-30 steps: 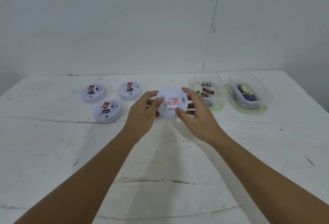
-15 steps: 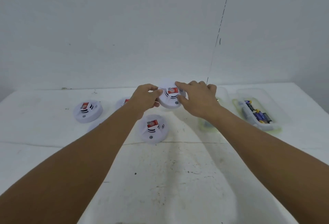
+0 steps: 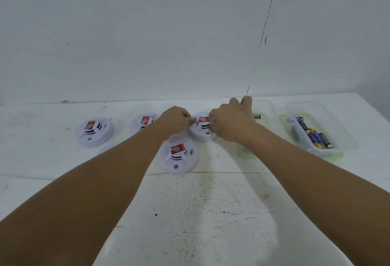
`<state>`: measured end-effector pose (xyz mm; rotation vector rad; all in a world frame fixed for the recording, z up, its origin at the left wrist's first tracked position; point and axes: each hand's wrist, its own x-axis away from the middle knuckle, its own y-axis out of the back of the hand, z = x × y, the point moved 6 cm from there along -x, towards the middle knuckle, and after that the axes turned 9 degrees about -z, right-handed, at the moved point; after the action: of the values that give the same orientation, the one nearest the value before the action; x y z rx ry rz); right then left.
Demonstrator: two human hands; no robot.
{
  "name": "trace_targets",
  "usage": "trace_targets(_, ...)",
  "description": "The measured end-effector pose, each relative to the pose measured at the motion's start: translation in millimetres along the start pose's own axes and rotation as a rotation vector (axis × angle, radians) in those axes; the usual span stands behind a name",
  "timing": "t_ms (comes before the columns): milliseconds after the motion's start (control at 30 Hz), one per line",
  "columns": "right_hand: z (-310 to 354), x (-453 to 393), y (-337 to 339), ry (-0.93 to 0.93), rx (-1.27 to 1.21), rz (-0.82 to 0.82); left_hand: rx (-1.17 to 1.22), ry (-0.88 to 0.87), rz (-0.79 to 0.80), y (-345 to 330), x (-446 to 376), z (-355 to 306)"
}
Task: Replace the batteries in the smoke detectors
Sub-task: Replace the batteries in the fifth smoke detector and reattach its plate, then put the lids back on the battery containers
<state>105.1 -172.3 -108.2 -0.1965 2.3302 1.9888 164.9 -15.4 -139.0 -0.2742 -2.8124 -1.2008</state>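
Both hands hold a white round smoke detector (image 3: 201, 132) with a red label, set down far out on the table. My left hand (image 3: 175, 120) grips its left edge with curled fingers. My right hand (image 3: 230, 121) curls round its right edge. Three more like detectors lie on the table: one in front (image 3: 179, 157), one at the far left (image 3: 95, 131), and one behind my left arm (image 3: 141, 122), partly hidden. A further white shape (image 3: 107, 149) peeks out beside my left forearm.
Two clear plastic tubs stand at the right of the white table (image 3: 211, 213): the near tub (image 3: 267, 110), mostly behind my right arm, shows one battery (image 3: 257, 116); the far tub (image 3: 329, 127) holds several batteries. A white wall rises behind the table.
Both hands carried the detector away from me and lowered it onto the table behind the front detector. The camera tilted, so the table sits lower in view.
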Motion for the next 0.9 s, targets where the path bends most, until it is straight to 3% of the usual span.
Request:
trace_targets(233, 0.5, 7.7, -4.9, -0.056, -0.017, -0.001, -0.031, -0.098, -0.156, -1.3, 8.8, -1.3)
trace_targets(500, -46.7, 54.6, 23.6, -0.172, -0.298, -0.275, 0.062, -0.233, -0.322, 4.7, 59.5, -32.2)
trace_targets(633, -65.2, 83.0, 21.7, -0.205, -0.354, -0.232, 0.173, -0.302, -0.289, -21.1, 108.1, -52.2)
trace_targets(800, -69.6, 110.8, 7.6, -0.157, -0.331, -0.091, 0.201, -0.281, -0.13, -57.2, 144.3, -57.0)
trace_targets(900, -69.0, 121.6, 5.1, -0.102, -0.315, -0.102, 0.174, -0.24, -0.057, -68.5, 160.5, -54.9)
